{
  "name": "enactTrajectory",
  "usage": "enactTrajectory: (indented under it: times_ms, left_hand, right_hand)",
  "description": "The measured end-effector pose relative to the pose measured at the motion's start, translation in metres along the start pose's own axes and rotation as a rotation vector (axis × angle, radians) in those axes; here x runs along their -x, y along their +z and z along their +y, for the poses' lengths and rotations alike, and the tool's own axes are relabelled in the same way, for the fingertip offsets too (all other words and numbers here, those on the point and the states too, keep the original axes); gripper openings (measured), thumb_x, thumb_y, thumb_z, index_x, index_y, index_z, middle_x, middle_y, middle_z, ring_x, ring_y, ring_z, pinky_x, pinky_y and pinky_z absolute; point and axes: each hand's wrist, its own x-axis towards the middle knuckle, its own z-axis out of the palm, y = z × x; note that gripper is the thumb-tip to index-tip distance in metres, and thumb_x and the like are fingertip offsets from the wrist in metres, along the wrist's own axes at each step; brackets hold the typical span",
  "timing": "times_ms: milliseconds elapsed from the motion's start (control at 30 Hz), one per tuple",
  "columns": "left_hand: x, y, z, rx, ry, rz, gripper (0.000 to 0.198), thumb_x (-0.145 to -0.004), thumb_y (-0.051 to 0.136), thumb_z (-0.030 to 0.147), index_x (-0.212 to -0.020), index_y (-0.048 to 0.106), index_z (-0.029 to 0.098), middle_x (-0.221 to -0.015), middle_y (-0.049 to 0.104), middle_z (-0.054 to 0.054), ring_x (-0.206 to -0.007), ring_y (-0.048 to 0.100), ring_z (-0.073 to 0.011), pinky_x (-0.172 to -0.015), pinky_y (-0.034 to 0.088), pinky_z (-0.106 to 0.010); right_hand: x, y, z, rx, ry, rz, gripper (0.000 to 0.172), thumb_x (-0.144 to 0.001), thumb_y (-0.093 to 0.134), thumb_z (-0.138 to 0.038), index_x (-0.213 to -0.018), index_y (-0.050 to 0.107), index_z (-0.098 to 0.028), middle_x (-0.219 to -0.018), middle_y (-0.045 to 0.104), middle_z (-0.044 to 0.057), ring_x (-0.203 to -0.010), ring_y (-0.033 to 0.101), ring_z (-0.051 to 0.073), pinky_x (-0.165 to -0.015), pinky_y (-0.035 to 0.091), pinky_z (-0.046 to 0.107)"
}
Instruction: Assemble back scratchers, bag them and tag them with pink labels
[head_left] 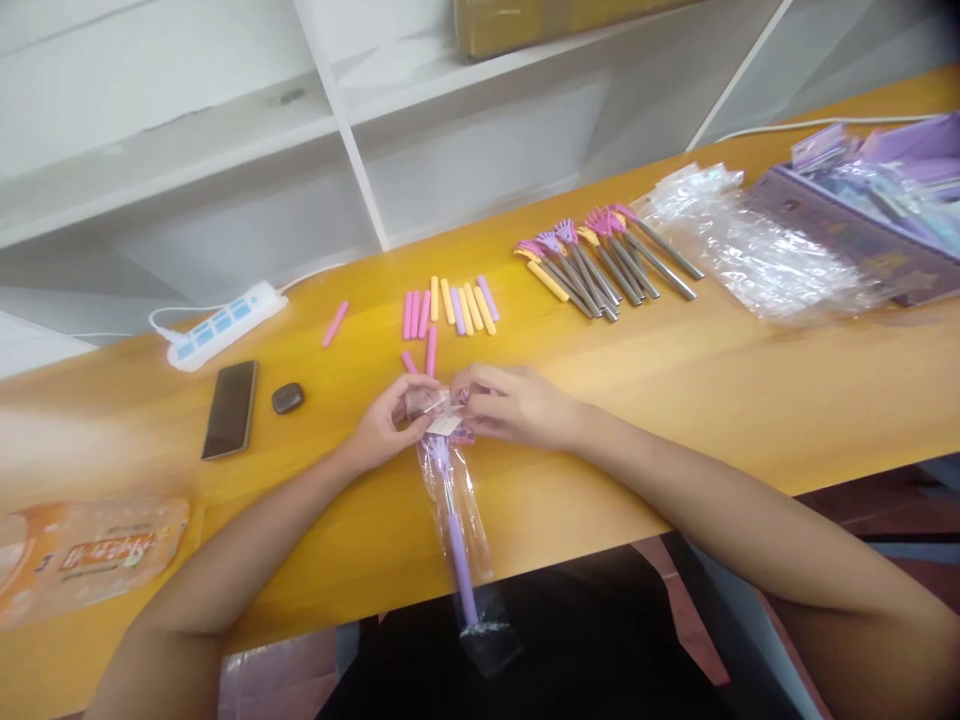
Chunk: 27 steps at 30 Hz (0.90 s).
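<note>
A long clear plastic bag (476, 530) lies over the table's front edge, its lower end hanging toward my lap. Inside it is a back scratcher with a purple claw head, a metal stem and a purple handle (461, 570). My left hand (394, 420) is closed on the upper left of the bag's top end. Fingers of my right hand (510, 405) pinch the same end from the right. Between the hands shows a small white card (446, 421); a pink and purple printed piece is partly hidden under my right fingers.
Beyond my hands lie pink, yellow and purple tubes (459, 310). Several back scratchers (600, 265) with bare metal stems lie farther right, beside clear bags (780, 250) and a purple box (832, 235). A phone (229, 410), black case (287, 398) and power strip (227, 325) are left.
</note>
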Motion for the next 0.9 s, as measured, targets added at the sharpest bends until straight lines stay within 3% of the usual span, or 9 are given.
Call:
enactTrajectory:
  times_ms: [167, 300, 500, 600, 700, 833, 900]
  left_hand:
    - [0.0, -0.002, -0.001, -0.073, 0.031, -0.021, 0.045, -0.1, 0.076, 0.028, -0.141, 0.059, 0.023, -0.14, 0.067, -0.013, -0.125, 0.071, -0.0248, -0.11, 0.058, -0.037]
    - [0.0, -0.003, -0.001, -0.07, 0.023, -0.022, 0.046, -0.099, 0.077, 0.031, -0.141, 0.06, 0.022, -0.14, 0.068, -0.014, -0.126, 0.071, -0.0259, -0.11, 0.058, -0.038]
    - [-0.003, -0.002, 0.002, -0.07, -0.003, 0.024, 0.038, -0.104, 0.072, 0.04, -0.136, 0.064, 0.021, -0.13, 0.072, -0.012, -0.121, 0.071, -0.0241, -0.104, 0.057, -0.035]
    - [-0.003, -0.002, 0.001, -0.067, -0.035, 0.078, 0.038, -0.105, 0.07, 0.046, -0.134, 0.065, 0.021, -0.124, 0.074, -0.01, -0.117, 0.071, -0.0228, -0.101, 0.055, -0.034]
    - [-0.002, -0.002, -0.003, -0.061, -0.074, 0.124, 0.04, -0.107, 0.065, 0.052, -0.133, 0.064, 0.021, -0.113, 0.077, -0.008, -0.1, 0.074, -0.0198, -0.087, 0.056, -0.03]
    - [0.0, -0.002, -0.006, 0.026, -0.127, 0.079, 0.038, -0.11, 0.056, 0.057, -0.118, 0.06, 0.02, -0.095, 0.078, -0.005, -0.07, 0.073, -0.0165, -0.063, 0.053, -0.028]
    - [-0.001, -0.001, -0.006, 0.056, -0.119, 0.062, 0.035, -0.111, 0.055, 0.056, -0.114, 0.057, 0.021, -0.093, 0.078, -0.004, -0.066, 0.073, -0.0158, -0.059, 0.053, -0.027]
  right_hand:
    - [-0.004, -0.004, -0.005, 0.039, -0.071, 0.029, 0.009, -0.109, 0.065, -0.024, -0.103, 0.068, -0.017, -0.128, 0.076, 0.008, -0.093, 0.072, 0.013, -0.071, 0.056, 0.027]
    - [-0.009, -0.007, -0.009, 0.051, -0.138, 0.036, 0.017, -0.111, 0.065, -0.03, -0.099, 0.066, -0.019, -0.12, 0.079, 0.005, -0.09, 0.071, 0.012, -0.076, 0.058, 0.028]
    - [-0.008, -0.004, -0.008, 0.015, -0.104, 0.052, 0.02, -0.11, 0.065, -0.029, -0.093, 0.062, -0.021, -0.114, 0.08, 0.002, -0.085, 0.072, 0.012, -0.072, 0.059, 0.028]
    - [-0.006, 0.001, -0.008, -0.203, 0.079, 0.101, 0.01, -0.107, 0.066, -0.024, -0.098, 0.064, -0.021, -0.109, 0.078, 0.004, -0.089, 0.073, 0.013, -0.074, 0.06, 0.028]
    - [-0.005, 0.005, -0.008, -0.473, 0.369, 0.15, 0.006, -0.103, 0.07, -0.022, -0.106, 0.065, -0.021, -0.098, 0.073, 0.002, -0.08, 0.069, 0.011, -0.07, 0.06, 0.026]
    - [-0.006, 0.007, -0.006, -0.769, 0.627, 0.146, 0.05, -0.102, 0.067, -0.022, -0.151, 0.054, -0.023, -0.096, 0.062, -0.001, -0.071, 0.066, 0.01, -0.061, 0.057, 0.023]
    - [-0.006, 0.007, -0.005, -0.854, 0.662, 0.126, 0.06, -0.103, 0.063, -0.021, -0.161, 0.047, -0.027, -0.099, 0.06, -0.002, -0.071, 0.067, 0.01, -0.064, 0.06, 0.024]
